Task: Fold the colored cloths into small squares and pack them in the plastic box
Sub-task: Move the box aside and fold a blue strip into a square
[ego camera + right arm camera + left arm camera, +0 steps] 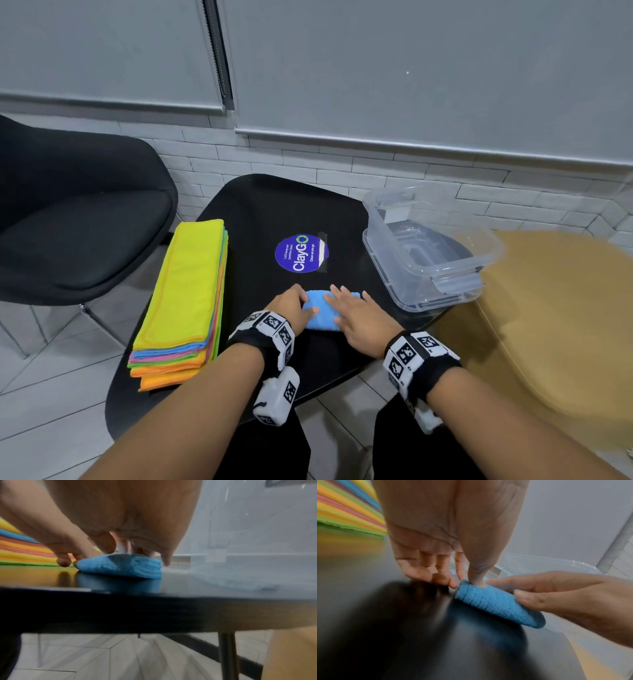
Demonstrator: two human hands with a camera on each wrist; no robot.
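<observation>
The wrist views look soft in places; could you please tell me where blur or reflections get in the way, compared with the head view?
Head view: sharp at the blue cloth, smeared at the tan surface on the right. Left wrist view: the black table is heavily blurred below the left hand. Right wrist view: soft throughout, the glossy tabletop mirrors the cloth, and the plastic box is hazy.

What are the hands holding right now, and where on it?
Folded blue microfibre cloth: left hand grips its left edge, thumb on top; right hand presses flat on its right half.
</observation>
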